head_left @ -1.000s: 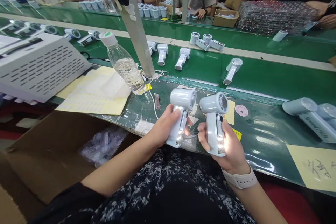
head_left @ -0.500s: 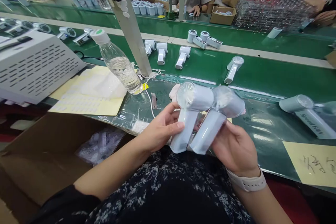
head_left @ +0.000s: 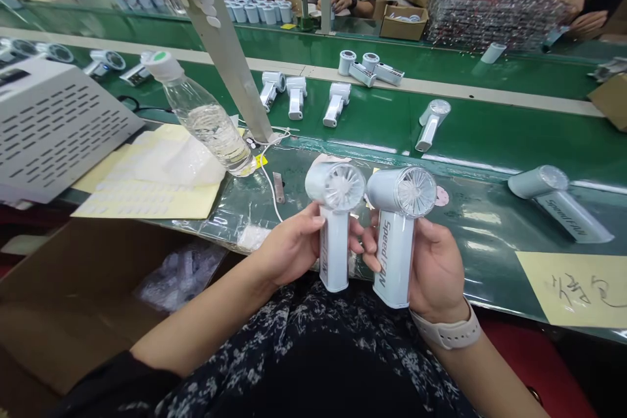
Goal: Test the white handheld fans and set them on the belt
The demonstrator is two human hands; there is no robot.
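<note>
My left hand [head_left: 298, 241] is wrapped round the handle of a pale blue handheld fan [head_left: 334, 248], its round head turned to the right. A second handheld fan [head_left: 393, 255], lettered "Speed FAN", is gripped by its handle in my right hand [head_left: 438, 268]. Both fans stand roughly upright side by side above the bench edge, in what looks like clear wrap. Another wrapped fan [head_left: 563, 209] lies on the bench [head_left: 482, 235] to the right. Behind my hands, a single fan [head_left: 432, 124] rests on the green belt [head_left: 382, 121].
A water bottle [head_left: 206, 121] stands left, near a slanted metal post [head_left: 230, 46]. A vented metal box [head_left: 63, 134] and yellow sheets [head_left: 196, 199] are further left. An open carton [head_left: 73, 294] holding plastic bags sits below. A handwritten note [head_left: 578, 290] lies right. Co-workers sit opposite.
Both fans have been turned so their heads face right and the lettering shows. They have also moved apart from each other. The view has shifted slightly.
</note>
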